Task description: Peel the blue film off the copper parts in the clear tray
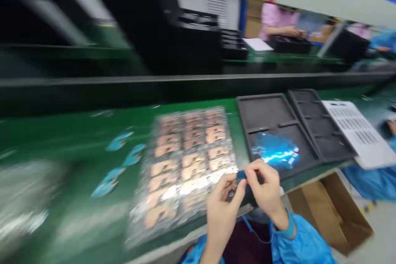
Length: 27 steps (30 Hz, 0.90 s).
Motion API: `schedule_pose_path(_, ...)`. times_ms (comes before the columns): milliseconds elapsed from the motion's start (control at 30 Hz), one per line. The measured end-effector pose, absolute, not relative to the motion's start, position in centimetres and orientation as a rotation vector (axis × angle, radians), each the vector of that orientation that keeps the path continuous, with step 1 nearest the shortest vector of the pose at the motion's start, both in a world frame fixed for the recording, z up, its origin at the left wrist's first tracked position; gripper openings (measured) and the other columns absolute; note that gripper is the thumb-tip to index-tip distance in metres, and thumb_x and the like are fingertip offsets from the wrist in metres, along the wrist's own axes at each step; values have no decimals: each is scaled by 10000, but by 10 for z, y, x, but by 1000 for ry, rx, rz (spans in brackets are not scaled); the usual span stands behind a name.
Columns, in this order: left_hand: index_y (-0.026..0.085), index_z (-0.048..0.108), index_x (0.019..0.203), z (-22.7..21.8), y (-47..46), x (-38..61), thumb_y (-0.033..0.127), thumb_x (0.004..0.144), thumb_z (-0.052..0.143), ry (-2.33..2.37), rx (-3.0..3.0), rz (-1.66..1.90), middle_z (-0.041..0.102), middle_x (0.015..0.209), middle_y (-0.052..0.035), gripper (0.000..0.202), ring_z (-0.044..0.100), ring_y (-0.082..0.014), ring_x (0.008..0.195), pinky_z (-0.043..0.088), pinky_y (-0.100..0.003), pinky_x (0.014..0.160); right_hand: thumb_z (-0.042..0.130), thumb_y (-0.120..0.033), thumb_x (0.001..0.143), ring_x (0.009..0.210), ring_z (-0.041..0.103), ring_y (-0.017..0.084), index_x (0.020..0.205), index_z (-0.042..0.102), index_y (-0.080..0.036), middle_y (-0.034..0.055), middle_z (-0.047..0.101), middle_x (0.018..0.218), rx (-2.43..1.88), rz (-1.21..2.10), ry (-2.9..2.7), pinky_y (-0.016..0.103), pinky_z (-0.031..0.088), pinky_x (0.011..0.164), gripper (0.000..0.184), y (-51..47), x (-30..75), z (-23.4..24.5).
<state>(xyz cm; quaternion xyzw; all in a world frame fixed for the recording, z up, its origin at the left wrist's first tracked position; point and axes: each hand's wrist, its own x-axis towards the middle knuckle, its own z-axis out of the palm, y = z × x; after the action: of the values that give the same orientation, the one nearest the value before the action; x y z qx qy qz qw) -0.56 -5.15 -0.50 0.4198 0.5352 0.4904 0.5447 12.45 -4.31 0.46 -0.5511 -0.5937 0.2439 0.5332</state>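
Note:
My left hand (223, 206) and my right hand (265, 187) meet at the near edge of a green bench (77, 140). Both pinch one small dark blue piece (241, 176) between fingertips. Just left of my hands lies a clear plastic sheet (185, 165) holding several copper-coloured parts in rows. Behind my right hand sits a black tray (272, 132) with a heap of shiny blue film pieces (275, 152) in its near compartment. The picture is smeared by motion.
A second black tray (321, 128) and a printed white sheet (359, 132) lie to the right. Blue film scraps (119, 161) dot the bench at left. A cardboard box (334, 210) stands below the bench. Another person in pink (278, 20) works across the line, and a blue sleeve (377, 177) shows at right.

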Motion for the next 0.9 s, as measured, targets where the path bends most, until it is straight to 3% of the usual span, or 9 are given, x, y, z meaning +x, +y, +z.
schedule_pose_path(100,215,672,867,-13,-53,3,501,821,860,1271,1092,1052,721,801,-25,345,732,-199,763,612,-253,729,599,-276,1052,682,647,133,780,692,-205,6,696,735,-1377,530,-1249,257,521,647,296,-52,133,2)
schedule_pose_path(267,210,713,922,-21,-59,27,658,826,840,1197,1189,888,739,877,-49,476,722,-210,816,608,-265,789,664,-274,1012,800,709,159,948,785,-211,36,778,890,-1432,549,-1075,269,572,720,151,-83,156,-2)
schedule_pose_path(367,220,716,929,-26,-62,49,705,825,828,1196,1222,870,734,886,-36,508,693,-198,817,585,-253,810,674,-250,996,759,691,153,870,755,-210,22,751,834,-1457,484,-982,260,557,706,154,-94,172,-6)
schedule_pose_path(533,224,696,845,-23,-59,82,617,875,820,1133,1331,807,653,773,-3,413,633,-175,720,561,-245,742,617,-263,1044,697,646,137,774,681,-210,-2,675,740,-1483,388,-873,248,519,671,282,-94,202,-15)
schedule_pose_path(700,213,701,862,-10,-41,105,490,921,785,1144,1351,743,688,812,-24,296,677,-201,770,570,-261,737,637,-263,1054,844,725,173,984,776,-217,41,768,897,-1418,524,-1041,283,585,776,162,-81,240,-13)
schedule_pose_path(900,213,593,799,23,-24,159,431,917,713,1285,1231,764,531,700,27,276,528,-155,676,457,-261,671,632,-334,1061,695,676,150,807,728,-208,11,704,749,-1471,657,-1084,246,560,675,300,-52,291,-4)
